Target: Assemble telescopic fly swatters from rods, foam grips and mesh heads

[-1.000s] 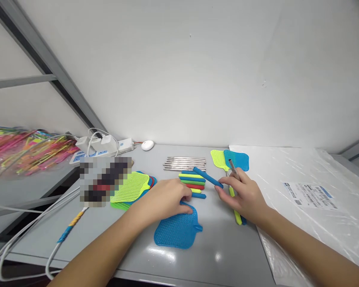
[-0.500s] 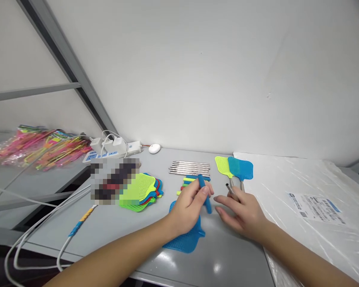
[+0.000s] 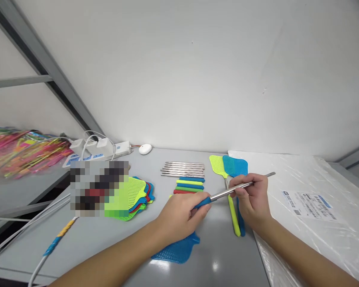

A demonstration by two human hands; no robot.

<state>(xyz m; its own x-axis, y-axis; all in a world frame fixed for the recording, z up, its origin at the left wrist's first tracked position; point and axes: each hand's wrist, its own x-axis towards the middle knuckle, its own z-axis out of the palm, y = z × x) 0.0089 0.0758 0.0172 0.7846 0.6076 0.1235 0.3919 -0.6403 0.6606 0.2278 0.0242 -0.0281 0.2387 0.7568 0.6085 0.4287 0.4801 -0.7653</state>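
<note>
My left hand (image 3: pixel 182 217) is closed round a blue handle grip (image 3: pixel 204 202). From its right end runs a metal rod (image 3: pixel 227 193), which my right hand (image 3: pixel 253 197) pinches near the middle; rod and grip meet in one line. Under my left wrist lies a blue fly swatter head (image 3: pixel 179 249), partly hidden. Behind my right hand are a yellow-green fly swatter (image 3: pixel 218 165) and a blue fly swatter (image 3: pixel 235 165), both with handles. Beyond my left hand lie several coloured handle grips (image 3: pixel 190 182) in a row, with several metal rods (image 3: pixel 183 168) behind them.
At left is a stack of coloured swatter heads (image 3: pixel 134 193), next to a pixelated patch. A power strip (image 3: pixel 98 154) with plugs and a white round device (image 3: pixel 145 149) stand by the wall. White cables and bagged bright items are at far left; a plastic-wrapped board (image 3: pixel 305 235) lies right.
The blue grip in my left hand has turned to point at the rod. My right hand has brought the rod across, and the two now meet. The view has shifted slightly.
</note>
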